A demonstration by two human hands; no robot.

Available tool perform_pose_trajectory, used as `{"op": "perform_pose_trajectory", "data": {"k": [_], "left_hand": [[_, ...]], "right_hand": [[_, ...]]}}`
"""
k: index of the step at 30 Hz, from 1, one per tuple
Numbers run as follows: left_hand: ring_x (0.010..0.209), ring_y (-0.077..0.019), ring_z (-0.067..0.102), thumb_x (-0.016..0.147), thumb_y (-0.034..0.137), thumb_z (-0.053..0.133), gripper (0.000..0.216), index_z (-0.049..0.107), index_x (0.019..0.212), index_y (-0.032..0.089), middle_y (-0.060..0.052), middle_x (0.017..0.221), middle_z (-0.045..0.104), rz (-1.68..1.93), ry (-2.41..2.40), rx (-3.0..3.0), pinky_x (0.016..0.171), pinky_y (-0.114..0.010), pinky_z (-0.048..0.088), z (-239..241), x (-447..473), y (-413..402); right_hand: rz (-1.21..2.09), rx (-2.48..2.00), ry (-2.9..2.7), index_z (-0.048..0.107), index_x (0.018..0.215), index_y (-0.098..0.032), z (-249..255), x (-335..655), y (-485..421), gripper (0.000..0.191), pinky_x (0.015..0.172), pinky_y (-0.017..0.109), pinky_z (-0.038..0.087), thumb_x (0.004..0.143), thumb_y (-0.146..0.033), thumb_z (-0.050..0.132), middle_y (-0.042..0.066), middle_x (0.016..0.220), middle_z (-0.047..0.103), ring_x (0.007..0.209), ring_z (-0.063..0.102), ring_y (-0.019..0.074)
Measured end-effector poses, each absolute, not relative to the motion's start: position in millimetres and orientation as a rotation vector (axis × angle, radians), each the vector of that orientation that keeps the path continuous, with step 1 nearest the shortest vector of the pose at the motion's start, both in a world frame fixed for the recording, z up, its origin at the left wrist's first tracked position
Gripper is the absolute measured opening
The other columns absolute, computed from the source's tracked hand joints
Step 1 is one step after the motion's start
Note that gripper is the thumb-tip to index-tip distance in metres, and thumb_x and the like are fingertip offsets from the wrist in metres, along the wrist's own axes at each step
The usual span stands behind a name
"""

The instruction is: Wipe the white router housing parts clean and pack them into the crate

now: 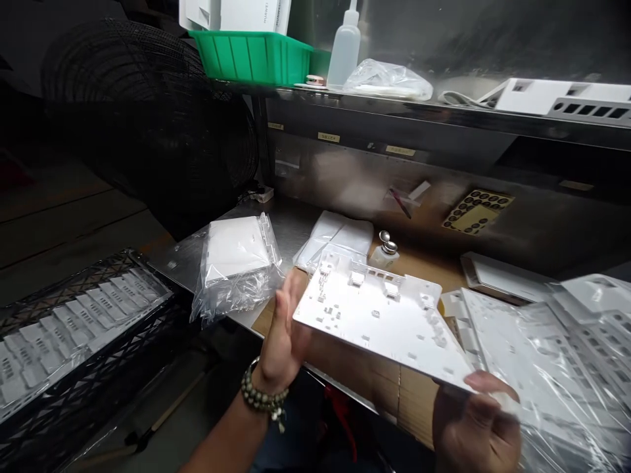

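A white plastic housing panel (379, 315) is tilted in front of me, with moulded clips and cut-outs on its face. My right hand (478, 420) grips its lower right corner between thumb and fingers. A bit of white material, perhaps cloth, shows at that hand's fingertips; what it is I cannot make out. My left hand (286, 328), with a beaded bracelet at the wrist, is upright with fingers stretched out by the panel's left edge. Whether its palm touches the edge I cannot tell. Beneath the panel lies brown cardboard (414, 407) on the bench.
A bagged stack of white panels (236, 256) stands left, white sheets (340, 233) and a pump bottle (384, 253) behind. More panels in clear plastic (532, 341) crowd the right. A wire rack (79, 335) holds white parts. Overhead, a shelf (444, 115) carries a green bin (251, 59).
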State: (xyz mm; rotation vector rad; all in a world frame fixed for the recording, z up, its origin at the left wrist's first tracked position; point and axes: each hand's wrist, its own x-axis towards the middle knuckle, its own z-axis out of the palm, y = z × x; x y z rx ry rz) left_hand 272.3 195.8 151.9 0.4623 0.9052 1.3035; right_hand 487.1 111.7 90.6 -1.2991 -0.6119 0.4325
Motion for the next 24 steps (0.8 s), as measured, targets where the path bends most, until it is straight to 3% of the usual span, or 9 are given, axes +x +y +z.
{"op": "perform_pose_trajectory", "data": {"k": [3, 7, 10, 14, 16, 18, 20, 24], "left_hand": [[0.137, -0.0367, 0.053, 0.095, 0.058, 0.056, 0.069, 0.051, 0.147, 0.014, -0.019, 0.138, 0.064, 0.939, 0.682, 0.092, 0.114, -0.053, 0.043, 145, 275, 205], [0.129, -0.0394, 0.06, 0.085, 0.02, 0.06, 0.072, 0.039, 0.151, 0.0, -0.025, 0.131, 0.068, 0.843, 0.593, -0.087, 0.115, -0.059, 0.04, 138, 274, 218], [0.129, -0.0386, 0.061, 0.073, 0.005, 0.059, 0.083, 0.038, 0.153, 0.003, -0.022, 0.134, 0.067, 0.873, 0.567, -0.075, 0.118, -0.06, 0.037, 138, 276, 217], [0.129, -0.0351, 0.061, 0.072, -0.005, 0.056, 0.09, 0.037, 0.157, 0.015, -0.016, 0.136, 0.068, 1.012, 0.621, 0.049, 0.12, -0.058, 0.036, 149, 285, 207], [0.128, -0.0331, 0.063, 0.078, -0.005, 0.058, 0.085, 0.037, 0.157, 0.02, -0.014, 0.136, 0.068, 1.067, 0.678, 0.128, 0.12, -0.055, 0.037, 155, 292, 201], [0.126, -0.0319, 0.064, 0.084, -0.001, 0.061, 0.079, 0.04, 0.156, 0.023, -0.013, 0.136, 0.069, 1.097, 0.72, 0.179, 0.118, -0.052, 0.04, 160, 299, 195], [0.123, -0.031, 0.066, 0.088, 0.005, 0.064, 0.074, 0.042, 0.155, 0.024, -0.012, 0.133, 0.07, 1.112, 0.746, 0.202, 0.116, -0.049, 0.043, 165, 304, 190], [0.117, -0.0292, 0.069, 0.091, 0.01, 0.065, 0.069, 0.042, 0.154, 0.024, -0.011, 0.123, 0.074, 1.089, 0.782, 0.208, 0.112, -0.046, 0.047, 171, 307, 184]], "right_hand": [[0.415, -1.3, -0.684, 0.062, 0.082, -0.022, 81, 488, 107, 0.037, 0.081, 0.034, 0.046, 0.086, -0.057, 0.074, 0.001, 0.09, 0.054, 0.08, 0.055, 0.0156], [0.57, -1.464, -0.703, 0.065, 0.09, -0.021, 71, 509, 102, 0.039, 0.063, 0.033, 0.045, 0.08, -0.055, 0.079, 0.002, 0.08, 0.059, 0.067, 0.057, 0.0169], [0.683, -1.498, -0.627, 0.061, 0.105, -0.023, 77, 525, 106, 0.044, 0.051, 0.027, 0.036, 0.078, -0.052, 0.079, -0.003, 0.063, 0.056, 0.052, 0.047, 0.0139], [0.851, -1.391, -0.667, 0.059, 0.085, -0.022, 99, 517, 115, 0.034, 0.041, 0.024, 0.03, 0.076, -0.051, 0.073, -0.003, 0.057, 0.054, 0.044, 0.04, 0.0114], [0.785, -1.538, -0.866, 0.065, 0.091, -0.02, 114, 495, 115, 0.03, 0.047, 0.026, 0.041, 0.083, -0.048, 0.071, 0.003, 0.071, 0.064, 0.056, 0.054, 0.0147], [0.731, -1.553, -1.155, 0.067, 0.108, -0.023, 129, 469, 115, 0.024, 0.065, 0.028, 0.051, 0.093, -0.041, 0.064, 0.005, 0.092, 0.07, 0.077, 0.064, 0.017], [0.712, -1.381, -1.46, 0.063, 0.116, -0.026, 140, 447, 118, 0.019, 0.078, 0.028, 0.053, 0.099, -0.029, 0.057, 0.005, 0.105, 0.07, 0.091, 0.065, 0.017], [0.569, -1.144, -1.783, 0.061, 0.12, -0.023, 150, 427, 128, 0.025, 0.082, 0.029, 0.054, 0.096, -0.016, 0.062, 0.007, 0.108, 0.066, 0.099, 0.063, 0.0182]]}}
